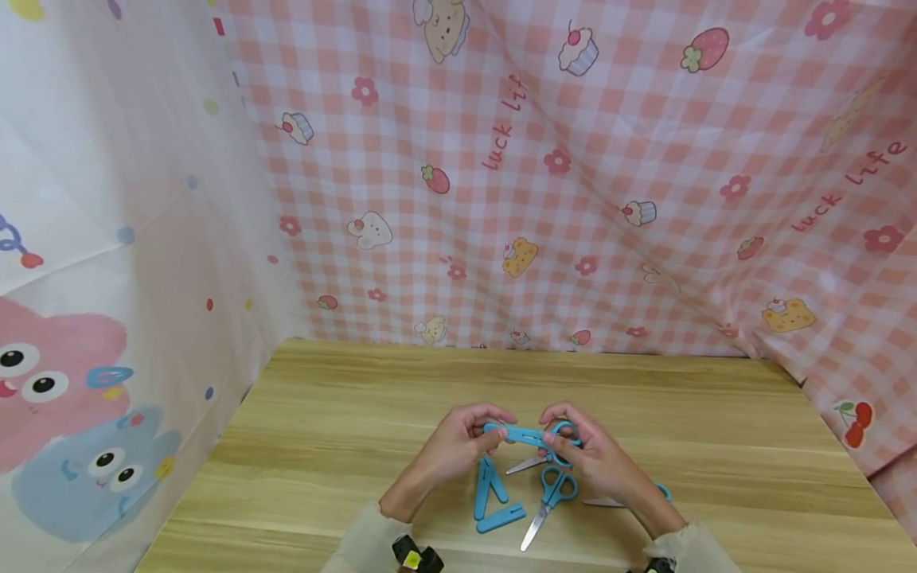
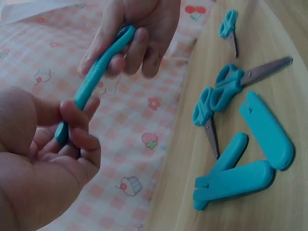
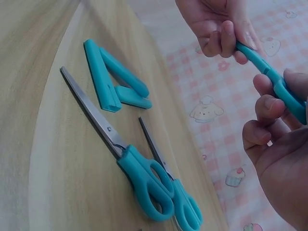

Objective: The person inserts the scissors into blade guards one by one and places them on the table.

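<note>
Above the table, both hands hold one pair of blue-handled scissors in a blue blade cover (image 1: pixel 523 435). My left hand (image 1: pixel 457 438) pinches the cover's closed end between thumb and fingers. At the other end, my right hand (image 1: pixel 598 458) grips the scissors' handles (image 3: pixel 288 98); the blades are hidden inside the cover. Below the hands lie scissors with bare blades (image 1: pixel 536 527), and another pair (image 2: pixel 207 113) is close beside them. A third pair (image 1: pixel 605 502) lies by the right forearm, partly covered by it. Three loose blue covers (image 1: pixel 501 517) are grouped below the left hand.
The wood-grain table (image 1: pixel 344 398) has its far edge against a pink checked cloth (image 1: pixel 466 207). A white cloth with cartoon prints (image 1: pixel 165 278) hangs along the left side.
</note>
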Demonstrator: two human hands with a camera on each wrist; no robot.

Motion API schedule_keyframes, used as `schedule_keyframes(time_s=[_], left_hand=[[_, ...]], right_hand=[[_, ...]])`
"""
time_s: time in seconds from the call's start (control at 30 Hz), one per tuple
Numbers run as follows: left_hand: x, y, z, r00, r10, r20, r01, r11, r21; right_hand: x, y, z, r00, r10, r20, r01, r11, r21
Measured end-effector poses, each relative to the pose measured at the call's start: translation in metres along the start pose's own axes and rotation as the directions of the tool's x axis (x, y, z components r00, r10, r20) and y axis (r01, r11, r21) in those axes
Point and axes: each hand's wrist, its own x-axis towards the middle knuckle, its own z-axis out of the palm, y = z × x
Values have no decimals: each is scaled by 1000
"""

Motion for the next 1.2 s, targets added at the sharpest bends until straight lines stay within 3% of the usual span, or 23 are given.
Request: schedule_keyframes(time_s=[1.2], left_hand=[[0, -1, 0, 1000, -21, 12, 21, 1000, 5]], right_hand=[[1, 4, 0, 1000, 14, 28, -14, 1000, -10]])
